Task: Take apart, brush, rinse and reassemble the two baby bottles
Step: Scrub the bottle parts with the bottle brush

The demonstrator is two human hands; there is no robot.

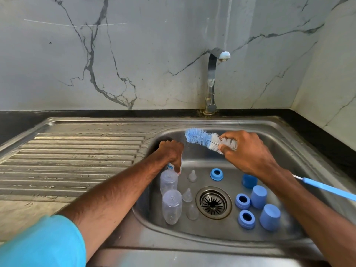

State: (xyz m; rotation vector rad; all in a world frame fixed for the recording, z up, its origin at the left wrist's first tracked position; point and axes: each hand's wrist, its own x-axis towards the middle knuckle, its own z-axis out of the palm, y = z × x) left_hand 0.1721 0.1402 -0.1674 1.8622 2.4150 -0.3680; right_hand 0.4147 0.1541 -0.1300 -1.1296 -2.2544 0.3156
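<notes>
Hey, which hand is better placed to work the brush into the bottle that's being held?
Right, most likely. The right hand pinches the brush at its bristles, with the tip aimed toward the bottle that the left hand grips at the left of the sink.

Open passage over the ribbed steel draining board point(77, 151); clear plastic bottles point(172, 207), clear teats point(187, 195), blue rings point(243, 201) and blue caps point(269, 217) crowd the steel basin point(202, 160).

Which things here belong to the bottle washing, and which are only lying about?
Job: bottle in left hand; brush in right hand; two other bottles; teats; blue rings; blue caps; tap; sink.
Not part of it: draining board; marble wall.
</notes>
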